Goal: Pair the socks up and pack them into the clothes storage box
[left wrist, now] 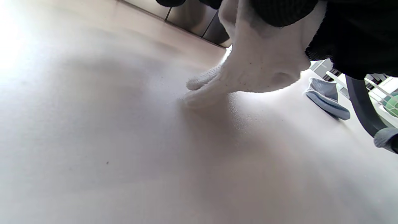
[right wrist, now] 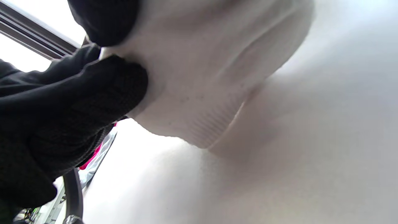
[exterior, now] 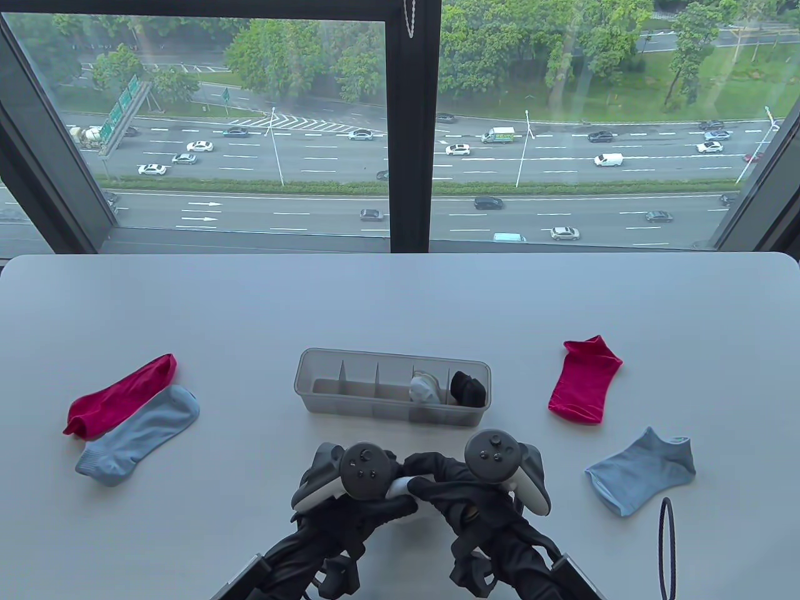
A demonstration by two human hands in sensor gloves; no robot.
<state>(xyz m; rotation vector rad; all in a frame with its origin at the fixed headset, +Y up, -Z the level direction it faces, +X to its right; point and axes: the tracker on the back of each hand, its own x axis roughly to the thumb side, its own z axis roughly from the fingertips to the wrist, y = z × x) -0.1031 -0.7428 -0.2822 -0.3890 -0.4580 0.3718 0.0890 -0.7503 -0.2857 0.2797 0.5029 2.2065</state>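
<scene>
A white table (exterior: 400, 300) stands in front of a large window. At the far left of the table a red sock (exterior: 119, 395) lies flat, with a light blue sock (exterior: 140, 434) just beside it and overlapping its lower edge. In the middle, nearer the window than the hands, sits a clear plastic storage box (exterior: 331, 409) split by dividers into compartments; the three compartments on the left show only bare floor, the next one to the right holds a rolled white bundle (exterior: 424, 387), and the last one at the right end holds a rolled black bundle (exterior: 469, 387). Just in front of the box, at the near edge, two black-gloved hands meet over a white sock (left wrist: 258, 68). The left hand (exterior: 350, 481) has its fingers curled round one end of this sock, and the right hand (exterior: 465, 487) pinches the other end between curled fingers and thumb. The wrist views show the sock hanging from the gloves, its lower end touching the table. To the right of the box, well apart from it, lies a second red sock (exterior: 584, 387), and nearer the front edge a second light blue sock (exterior: 640, 472). A dark cable loop (exterior: 667, 550) shows at the bottom right.
</scene>
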